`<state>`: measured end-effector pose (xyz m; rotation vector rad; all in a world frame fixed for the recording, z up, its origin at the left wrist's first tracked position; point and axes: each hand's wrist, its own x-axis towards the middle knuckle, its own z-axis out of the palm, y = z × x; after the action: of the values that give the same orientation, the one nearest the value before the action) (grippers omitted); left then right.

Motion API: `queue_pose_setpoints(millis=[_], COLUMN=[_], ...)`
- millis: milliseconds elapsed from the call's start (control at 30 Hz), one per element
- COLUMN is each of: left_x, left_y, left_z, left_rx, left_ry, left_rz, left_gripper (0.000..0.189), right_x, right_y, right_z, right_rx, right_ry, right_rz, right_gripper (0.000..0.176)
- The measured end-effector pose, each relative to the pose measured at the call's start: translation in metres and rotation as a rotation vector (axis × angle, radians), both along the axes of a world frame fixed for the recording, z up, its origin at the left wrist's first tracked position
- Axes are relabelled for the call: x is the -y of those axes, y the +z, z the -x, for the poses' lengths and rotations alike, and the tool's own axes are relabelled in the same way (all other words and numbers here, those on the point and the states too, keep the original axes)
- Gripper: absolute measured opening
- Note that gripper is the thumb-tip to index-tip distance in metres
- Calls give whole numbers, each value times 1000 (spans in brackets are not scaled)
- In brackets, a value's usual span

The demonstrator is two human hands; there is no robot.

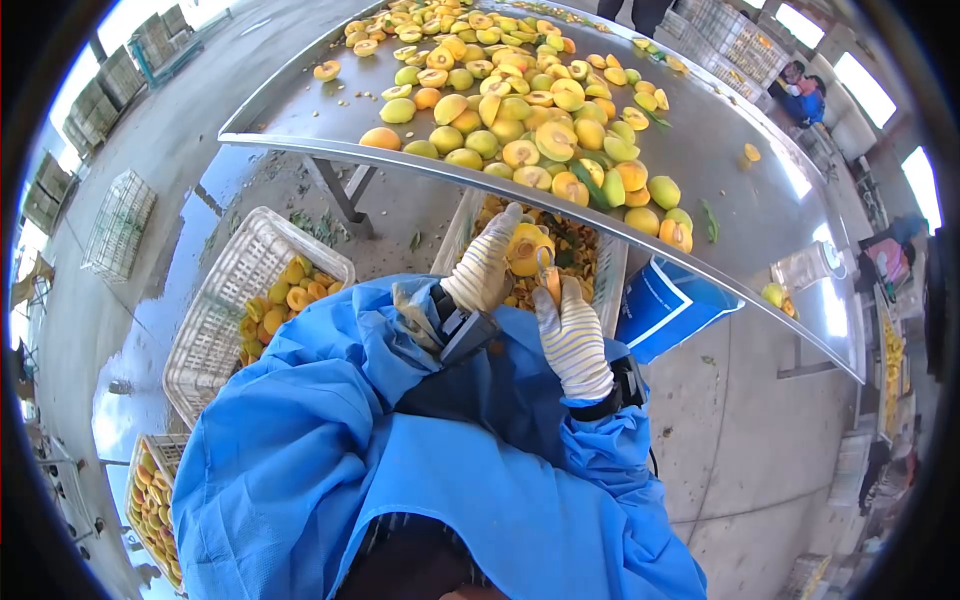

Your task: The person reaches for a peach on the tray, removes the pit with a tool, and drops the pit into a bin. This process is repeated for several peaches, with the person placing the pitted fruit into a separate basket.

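Observation:
My left hand [483, 268], in a striped knit glove, is closed around a yellow peach half [523, 250], its cut side facing up. In my right hand [575, 345], also gloved, is a small pitting tool [549, 279] with an orange-brown handle and a metal tip. The tip reaches the cut face of the peach half; whether it is inside the flesh is too small to tell. Below both hands stands a crate [612, 280] of brownish-orange pits and scraps, partly hidden by my hands and blue sleeves.
A metal table [290, 110] ahead bears a heap of whole and halved peaches [520, 110]. A white crate [215, 290] of peach halves stands to the left, another crate [150, 500] behind it. Under the table edge sits a blue container [665, 310]. People [800, 92] are farther off at right.

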<state>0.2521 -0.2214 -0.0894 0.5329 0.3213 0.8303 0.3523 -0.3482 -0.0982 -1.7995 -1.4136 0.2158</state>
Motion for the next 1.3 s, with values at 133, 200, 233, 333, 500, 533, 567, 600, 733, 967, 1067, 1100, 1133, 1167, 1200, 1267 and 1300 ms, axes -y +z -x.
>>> queue_pose_setpoints(millis=[133,200,233,333,500,533,567,600,733,967,1067,1100,1133,1167,1200,1267,1300], left_x=[-1,2,2,2,-5,-3,-2,-1,-2,-15,-11,-5,-2,-1,0,0,0], left_y=[-20,-19,-18,-20,-31,-31,-30,-28,-18,-30,-24,-16,-11,-10,-10,-10,-12], left_z=[-9,-10,-10,-8,-5,-5,-6,-7,-1,-3,-2,-1,-1,-1,-2,-2,-3], left_rx=[-60,-111,-134,-195,-223,-219,-215,-209,-244,-342,-363,-343,-321,-307,-293,-280,-278], left_ry=[18,46,56,70,51,70,89,109,24,-165,-167,-136,-104,-104,-103,-96,-89], left_rz=[-102,-138,-161,-225,-302,-307,-314,-321,-321,-357,-361,-347,-334,-314,-295,-263,-250], left_gripper=[35,36,37,40,44,44,44,45,45,48,50,50,50,50,50,50,49], right_x=[-8,-8,-8,-6,-12,-13,-13,-14,-2,-8,3,3,3,2,1,0,0], right_y=[-4,4,7,3,-29,-37,-41,-37,25,-29,11,16,19,18,17,13,10], right_z=[1,6,8,14,7,6,6,9,1,9,8,9,9,8,5,2,2], right_rx=[183,180,178,205,6,-129,-202,-274,-1086,-743,-1213,-1381,-1546,-1625,-1677,-1785,-1800], right_ry=[-64,-73,-76,-56,67,109,140,171,279,223,268,261,255,290,348,461,461], right_rz=[7,166,246,209,216,203,118,32,484,288,465,480,492,480,469,446,440], right_gripper=[31,31,31,32,43,46,47,48,46,44,43,44,44,45,45,45,45])
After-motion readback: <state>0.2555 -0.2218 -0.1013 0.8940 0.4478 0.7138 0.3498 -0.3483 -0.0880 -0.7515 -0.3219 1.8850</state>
